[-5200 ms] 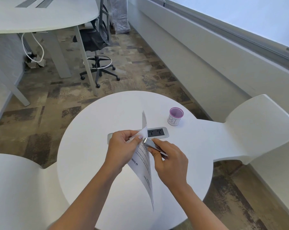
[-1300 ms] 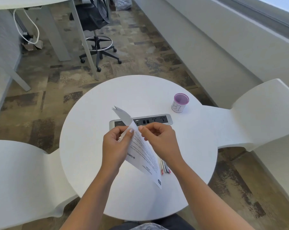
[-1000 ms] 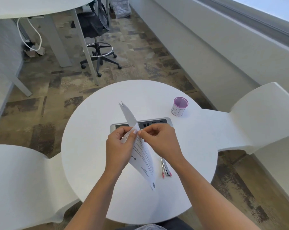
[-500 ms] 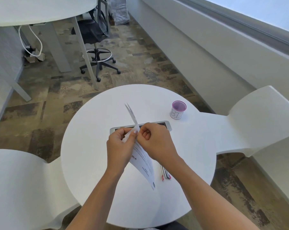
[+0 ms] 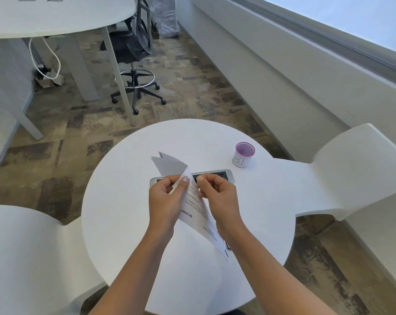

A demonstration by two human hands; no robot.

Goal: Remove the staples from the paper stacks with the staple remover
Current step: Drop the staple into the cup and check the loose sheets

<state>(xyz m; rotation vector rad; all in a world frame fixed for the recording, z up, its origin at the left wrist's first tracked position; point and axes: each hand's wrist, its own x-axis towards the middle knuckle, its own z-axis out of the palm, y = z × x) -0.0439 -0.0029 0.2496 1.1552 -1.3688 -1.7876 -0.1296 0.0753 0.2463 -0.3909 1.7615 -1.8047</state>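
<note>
Two grips are working one corner of the paper stack [image 5: 199, 214]; no tool in either.

- Left grip [image 5: 167, 201] is clenching the stack's upper corner, thumb on the front sheet, holding it up off the surface [image 5: 124, 212].
- Right grip [image 5: 217, 196] is pinching at that same corner, bare-fingered. Staple or just a sheet edge: too small to tell.
- Change: approx. 5 s back, right grip was holding the staple remover to this corner. Now the staple remover [image 5: 227, 245] is lying on the surface, mostly hidden behind right wrist & the sheets.
- Reading: prying prob. done on this staple, and the fingers are now pulling it free or separating the pages. Staple itself isn't showing, so not confirmed out.
- Stack: few thin sheets, printed side facing right. Back sheets are fanning away from the held corner, grey in shade. Stack is hanging diagonally, lower corner dipping twd. the surface.
- Purple-rimmed cup [image 5: 243, 155], lettered "BI…", is standing well apart, far right.
</note>
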